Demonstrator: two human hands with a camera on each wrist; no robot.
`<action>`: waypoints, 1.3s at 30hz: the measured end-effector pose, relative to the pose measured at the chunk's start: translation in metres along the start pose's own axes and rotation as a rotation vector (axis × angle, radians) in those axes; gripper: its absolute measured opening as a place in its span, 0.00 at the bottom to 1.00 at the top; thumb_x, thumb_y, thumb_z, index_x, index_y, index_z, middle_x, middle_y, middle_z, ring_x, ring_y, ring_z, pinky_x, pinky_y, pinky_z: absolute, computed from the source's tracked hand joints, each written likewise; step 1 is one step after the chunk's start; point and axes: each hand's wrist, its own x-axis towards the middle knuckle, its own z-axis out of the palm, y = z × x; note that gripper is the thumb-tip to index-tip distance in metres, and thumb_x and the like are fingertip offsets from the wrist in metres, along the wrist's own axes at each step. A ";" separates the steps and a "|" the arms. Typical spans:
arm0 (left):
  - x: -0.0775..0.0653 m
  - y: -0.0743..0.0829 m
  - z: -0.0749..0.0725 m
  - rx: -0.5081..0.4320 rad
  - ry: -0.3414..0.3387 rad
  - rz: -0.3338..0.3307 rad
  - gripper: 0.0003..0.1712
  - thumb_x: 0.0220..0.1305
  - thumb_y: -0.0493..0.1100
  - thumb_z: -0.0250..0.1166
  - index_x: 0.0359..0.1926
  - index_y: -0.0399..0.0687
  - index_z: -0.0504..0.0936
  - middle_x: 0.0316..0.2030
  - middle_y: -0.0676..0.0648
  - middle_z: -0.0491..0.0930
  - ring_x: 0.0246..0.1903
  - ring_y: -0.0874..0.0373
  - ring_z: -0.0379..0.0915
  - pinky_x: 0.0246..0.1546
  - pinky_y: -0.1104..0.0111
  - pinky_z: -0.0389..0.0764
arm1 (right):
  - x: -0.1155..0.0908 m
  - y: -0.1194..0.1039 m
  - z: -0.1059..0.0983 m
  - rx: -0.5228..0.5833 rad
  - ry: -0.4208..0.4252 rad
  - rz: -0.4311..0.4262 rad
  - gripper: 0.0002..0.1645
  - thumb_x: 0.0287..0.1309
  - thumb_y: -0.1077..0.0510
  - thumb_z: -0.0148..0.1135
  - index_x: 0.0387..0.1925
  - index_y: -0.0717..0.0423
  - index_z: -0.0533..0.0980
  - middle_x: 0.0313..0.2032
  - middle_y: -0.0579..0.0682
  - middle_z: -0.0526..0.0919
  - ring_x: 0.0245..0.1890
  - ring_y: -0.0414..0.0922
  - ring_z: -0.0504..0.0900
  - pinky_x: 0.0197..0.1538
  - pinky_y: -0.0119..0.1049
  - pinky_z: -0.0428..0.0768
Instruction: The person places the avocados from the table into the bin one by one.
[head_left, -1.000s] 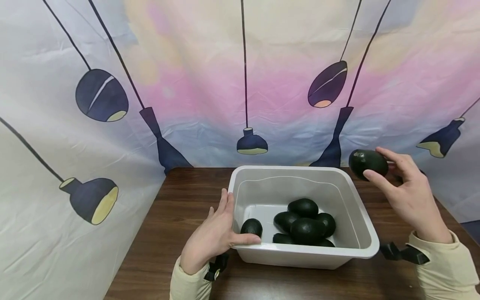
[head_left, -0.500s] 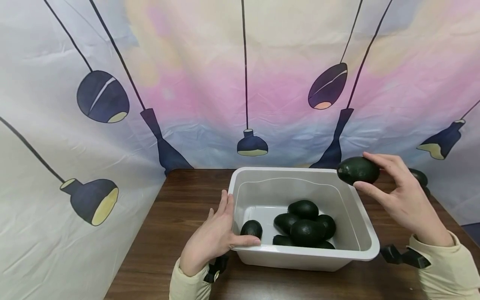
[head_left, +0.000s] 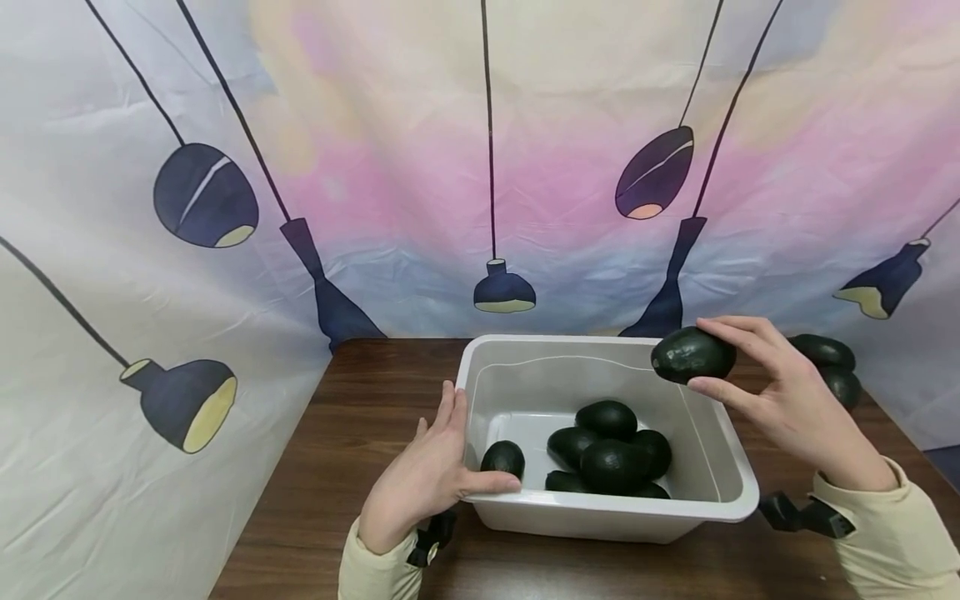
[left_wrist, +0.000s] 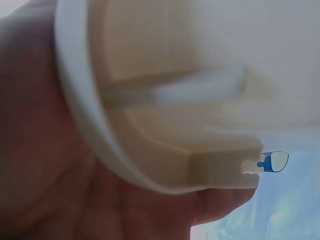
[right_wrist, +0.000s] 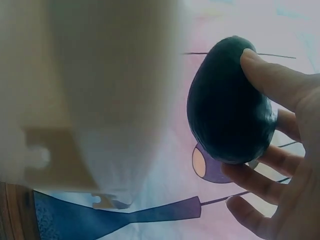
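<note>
My right hand (head_left: 795, 400) pinches a dark green avocado (head_left: 693, 354) between thumb and fingers, above the right rim of a grey-white plastic bin (head_left: 600, 505). In the right wrist view, the avocado (right_wrist: 227, 110) shows almost whole, its narrower end by the thumb. My left hand (head_left: 420, 475) rests against the bin's near left corner, fingers straight along the left side and thumb along the front rim. The left wrist view has the palm (left_wrist: 125, 210) beneath the bin's rim (left_wrist: 75, 75). Several avocados (head_left: 617, 463) lie piled inside the bin, and a single avocado (head_left: 503, 459) sits by its left wall.
More avocados (head_left: 822, 352) lie beyond my right hand, partly hidden by it. The bin stands on a dark brown wooden table (head_left: 360, 400). A cloth backdrop (head_left: 420, 167) with printed lamps hangs behind the table's far edge.
My right hand has carried the avocado left and slightly down, from beside the bin to over its right rim. Avocados behind that hand have come into sight. The left hand has stayed put.
</note>
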 end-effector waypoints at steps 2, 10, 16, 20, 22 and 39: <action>0.000 0.000 0.000 -0.006 -0.004 -0.003 0.77 0.42 0.75 0.69 0.74 0.30 0.42 0.74 0.31 0.33 0.72 0.40 0.43 0.67 0.41 0.50 | -0.001 0.002 0.002 0.000 -0.012 -0.010 0.48 0.42 0.62 0.79 0.66 0.38 0.70 0.60 0.42 0.71 0.57 0.30 0.66 0.45 0.18 0.64; 0.000 0.000 0.000 0.010 0.005 0.007 0.76 0.42 0.75 0.69 0.74 0.30 0.43 0.74 0.31 0.33 0.70 0.37 0.47 0.66 0.40 0.53 | 0.001 0.007 0.006 -0.002 0.008 -0.044 0.46 0.44 0.67 0.76 0.66 0.43 0.71 0.65 0.50 0.69 0.66 0.33 0.61 0.57 0.15 0.58; -0.001 0.000 0.002 0.013 0.005 0.007 0.75 0.43 0.74 0.70 0.74 0.30 0.43 0.74 0.31 0.34 0.71 0.38 0.47 0.66 0.40 0.53 | -0.002 0.009 0.003 -0.005 0.022 0.002 0.40 0.50 0.64 0.73 0.65 0.43 0.71 0.62 0.48 0.72 0.64 0.30 0.63 0.54 0.14 0.59; -0.001 0.000 0.001 0.009 -0.002 0.003 0.75 0.44 0.73 0.70 0.74 0.31 0.42 0.74 0.31 0.33 0.71 0.38 0.46 0.66 0.40 0.52 | -0.007 0.013 -0.002 0.004 0.003 0.089 0.37 0.55 0.60 0.71 0.65 0.38 0.71 0.63 0.46 0.70 0.63 0.28 0.61 0.56 0.16 0.58; 0.000 0.000 0.001 0.011 -0.004 0.004 0.74 0.44 0.72 0.70 0.74 0.30 0.42 0.74 0.31 0.33 0.71 0.38 0.46 0.66 0.40 0.52 | -0.010 0.017 -0.004 0.010 0.009 0.115 0.36 0.56 0.60 0.70 0.65 0.39 0.71 0.63 0.46 0.70 0.63 0.29 0.61 0.58 0.17 0.56; 0.001 0.000 0.002 0.007 0.004 0.016 0.74 0.44 0.72 0.71 0.74 0.30 0.42 0.73 0.30 0.33 0.71 0.39 0.45 0.66 0.39 0.51 | -0.039 0.121 -0.018 -0.241 0.338 0.528 0.30 0.69 0.56 0.53 0.67 0.69 0.63 0.63 0.72 0.61 0.62 0.69 0.58 0.62 0.66 0.57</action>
